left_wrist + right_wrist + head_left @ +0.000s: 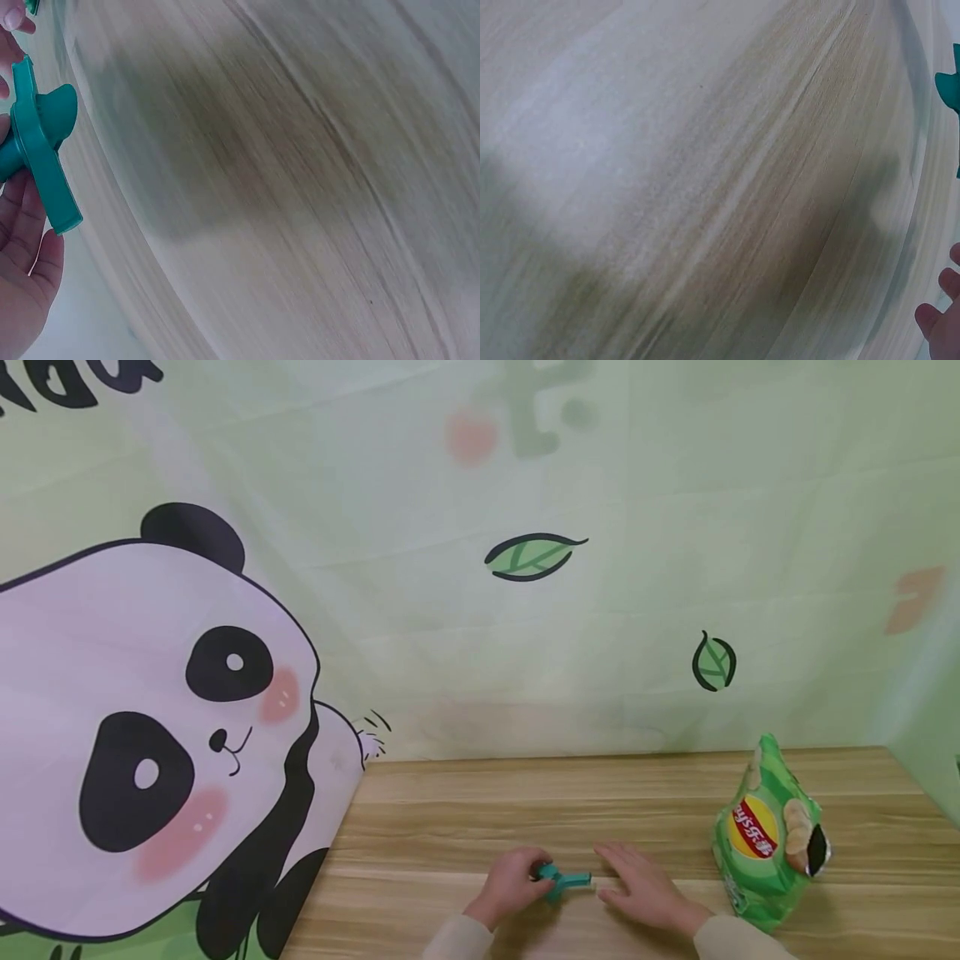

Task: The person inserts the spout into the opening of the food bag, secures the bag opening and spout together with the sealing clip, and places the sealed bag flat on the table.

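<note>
My left hand [512,885] pinches a teal plastic bag clip [573,881] above the wooden table. In the left wrist view the clip [46,165] shows a long flat bar with a rounded spout-like piece sticking out of its side, and the thumb and fingers of the left hand [26,277] hold its other side. Just right of the clip is my right hand [643,885], its fingers extended and nothing in its grasp. Only fingertips of the right hand [946,319] show at the edge of the right wrist view, below part of the clip [949,90].
A green potato chip bag [757,843] stands on the table [600,802] to the right of my right hand, its torn corner facing right. Behind the table hangs a pale green cloth [615,677] printed with a panda and leaves.
</note>
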`<state>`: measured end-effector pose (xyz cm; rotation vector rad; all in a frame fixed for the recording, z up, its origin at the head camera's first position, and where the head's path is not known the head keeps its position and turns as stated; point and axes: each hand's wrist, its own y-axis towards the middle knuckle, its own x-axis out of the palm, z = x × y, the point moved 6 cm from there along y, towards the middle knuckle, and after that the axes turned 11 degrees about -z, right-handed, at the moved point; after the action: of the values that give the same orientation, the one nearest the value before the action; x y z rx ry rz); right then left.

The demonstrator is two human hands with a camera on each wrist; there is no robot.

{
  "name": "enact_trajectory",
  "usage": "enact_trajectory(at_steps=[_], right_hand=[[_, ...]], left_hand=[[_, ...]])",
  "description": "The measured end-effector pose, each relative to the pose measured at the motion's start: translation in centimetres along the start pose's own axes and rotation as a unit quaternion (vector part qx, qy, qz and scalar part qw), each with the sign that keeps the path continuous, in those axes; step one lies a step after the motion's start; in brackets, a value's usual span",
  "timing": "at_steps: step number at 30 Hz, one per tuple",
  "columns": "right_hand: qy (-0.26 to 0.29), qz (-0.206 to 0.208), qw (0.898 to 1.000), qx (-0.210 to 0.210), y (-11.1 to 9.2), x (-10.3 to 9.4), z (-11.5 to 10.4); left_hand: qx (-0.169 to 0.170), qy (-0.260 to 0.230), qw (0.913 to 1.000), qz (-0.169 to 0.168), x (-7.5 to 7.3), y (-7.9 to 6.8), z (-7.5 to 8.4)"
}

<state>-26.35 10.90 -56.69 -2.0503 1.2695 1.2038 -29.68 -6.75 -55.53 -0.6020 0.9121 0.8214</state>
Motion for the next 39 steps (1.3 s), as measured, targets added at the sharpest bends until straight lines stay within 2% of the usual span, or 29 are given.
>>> enact_trajectory(at_steps=[9, 14, 20, 27, 39], right_hand=[[-0.016, 0.024, 0.999, -0.017, -0.1, -0.3, -0.5], [-0.027, 0.040, 0.999, -0.024, -0.1, -0.3, -0.6], [-0.022, 0.052, 0.998, -0.019, -0.2, -0.4, -0.4], [0.002, 0.047, 0.999, -0.005, -0.3, -0.6, -0.4], [0.058, 0.054, 0.996, 0.027, -0.5, -0.8, -0.1]], left_hand=[[0.021, -0.022, 0.9995, 0.007, -0.1, 0.0, 1.2], [0.017, -0.028, 0.9994, 0.005, -0.2, 0.1, 1.5], [0.033, -0.040, 0.9985, 0.016, -0.3, 0.0, 2.0], [0.038, -0.068, 0.9969, 0.013, -0.2, 0.2, 2.1], [0.042, -0.076, 0.9957, 0.033, -0.1, 0.3, 2.4]])
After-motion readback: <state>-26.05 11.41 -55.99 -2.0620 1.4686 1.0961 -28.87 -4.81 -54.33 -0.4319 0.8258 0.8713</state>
